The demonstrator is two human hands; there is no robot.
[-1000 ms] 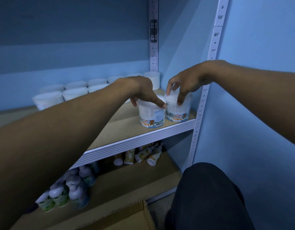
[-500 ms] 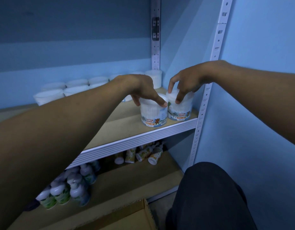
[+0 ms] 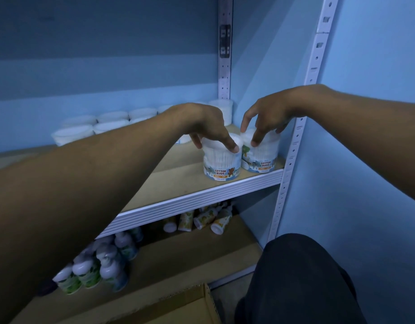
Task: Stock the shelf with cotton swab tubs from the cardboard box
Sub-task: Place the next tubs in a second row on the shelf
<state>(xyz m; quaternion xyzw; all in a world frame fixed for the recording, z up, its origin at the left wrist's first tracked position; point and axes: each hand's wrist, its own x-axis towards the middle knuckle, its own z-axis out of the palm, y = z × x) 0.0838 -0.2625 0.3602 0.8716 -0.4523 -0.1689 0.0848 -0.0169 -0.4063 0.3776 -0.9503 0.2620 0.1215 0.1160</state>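
Cotton swab tubs: two stand upright at shelf [image 3: 201,199] front-right corner, touching, long axis vertical, labels facing me. My left hand [image 3: 201,122] fingers grip rim of left tub [image 3: 221,163]; right hand [image 3: 264,113] fingers clamp right tub [image 3: 260,157] lid. More tubs [image 3: 89,128] along back. Cardboard box [image 3: 190,307] below.

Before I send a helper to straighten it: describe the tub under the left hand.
Find the wooden shelf with white tubs along the back. At its front right edge stand two labelled tubs. It is the left tub, under the left hand, label facing squarely forward; the right tub hugs the upright.
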